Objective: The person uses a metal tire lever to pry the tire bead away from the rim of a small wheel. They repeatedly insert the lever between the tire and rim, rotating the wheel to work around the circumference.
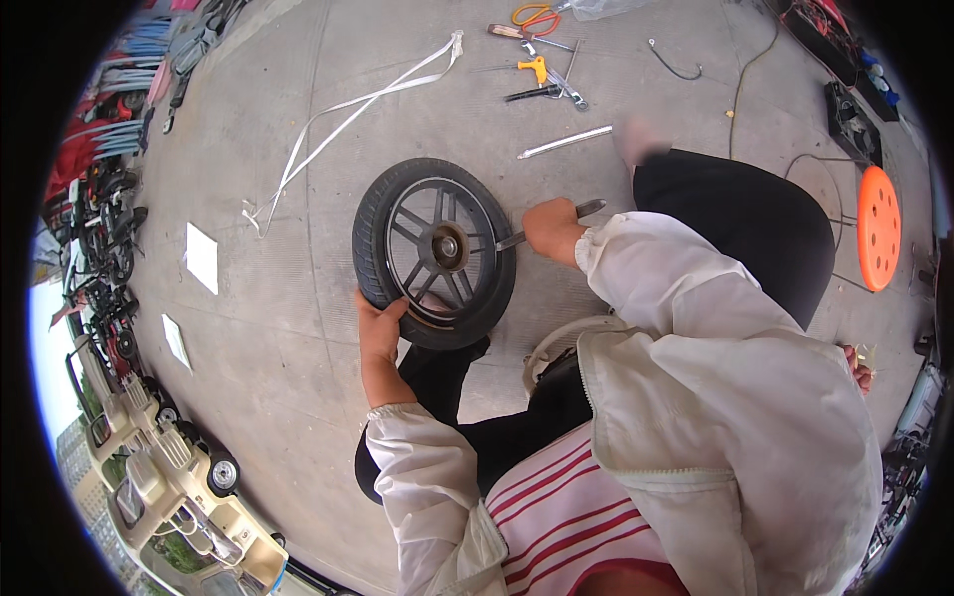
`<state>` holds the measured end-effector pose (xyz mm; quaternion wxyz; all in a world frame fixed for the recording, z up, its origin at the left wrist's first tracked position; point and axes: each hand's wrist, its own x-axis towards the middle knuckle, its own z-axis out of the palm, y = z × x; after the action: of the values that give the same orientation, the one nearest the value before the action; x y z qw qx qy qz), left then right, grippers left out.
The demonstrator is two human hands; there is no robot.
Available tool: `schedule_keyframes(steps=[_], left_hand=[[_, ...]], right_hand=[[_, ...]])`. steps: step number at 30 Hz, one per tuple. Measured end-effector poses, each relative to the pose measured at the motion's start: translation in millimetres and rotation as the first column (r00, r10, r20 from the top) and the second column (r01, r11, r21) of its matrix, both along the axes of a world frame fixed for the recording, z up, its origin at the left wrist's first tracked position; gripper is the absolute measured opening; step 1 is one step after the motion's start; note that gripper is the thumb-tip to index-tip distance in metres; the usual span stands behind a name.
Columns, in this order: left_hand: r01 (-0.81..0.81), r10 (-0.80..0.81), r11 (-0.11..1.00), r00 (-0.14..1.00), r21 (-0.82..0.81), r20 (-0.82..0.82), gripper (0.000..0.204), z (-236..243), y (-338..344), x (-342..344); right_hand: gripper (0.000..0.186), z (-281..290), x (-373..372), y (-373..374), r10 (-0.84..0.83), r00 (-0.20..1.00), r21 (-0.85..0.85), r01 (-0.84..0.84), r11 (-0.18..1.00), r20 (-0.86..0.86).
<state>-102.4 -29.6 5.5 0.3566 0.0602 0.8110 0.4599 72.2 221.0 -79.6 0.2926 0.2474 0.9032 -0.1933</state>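
A black spoked wheel with its tyre fitted stands tilted on the floor in front of me. My left hand grips the tyre at its lower left, thumb over the sidewall and fingers hidden behind. In my right hand is a flat metal tyre lever, closed in a fist. The lever's other end reaches the right side of the rim; whether it sits under the tyre's bead I cannot tell.
Beyond the wheel lie a silver bar, a yellow-handled hex key, a screwdriver, orange-handled scissors and a white strap. An orange stool stands right. White sheets and a beige vehicle are left.
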Motion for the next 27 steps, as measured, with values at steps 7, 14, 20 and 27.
schedule_keyframes(steps=[7,14,20,27], left_hand=[[0.067,-0.053,0.983,0.995,0.171,-0.081,0.078,1.6,3.0,31.3],[0.125,-0.095,0.992,0.796,0.009,-0.597,0.087,16.9,21.3,74.1],[-0.162,0.127,0.987,0.768,0.001,-0.628,0.078,-14.8,40.1,134.4],[-0.121,-0.064,0.940,0.855,-0.319,-0.515,0.079,41.5,48.9,126.5]], right_hand=[[0.024,22.2,65.5,-6.5,-0.225,0.962,-0.157,0.201,0.967,-0.156],[0.032,84.6,94.8,-20.6,-0.440,0.819,-0.360,0.310,0.880,-0.370],[0.031,107.9,120.6,-21.7,-0.595,0.580,-0.433,0.408,0.803,-0.556],[0.026,129.0,139.8,-35.8,-0.530,0.509,-0.386,0.367,0.847,-0.679]])
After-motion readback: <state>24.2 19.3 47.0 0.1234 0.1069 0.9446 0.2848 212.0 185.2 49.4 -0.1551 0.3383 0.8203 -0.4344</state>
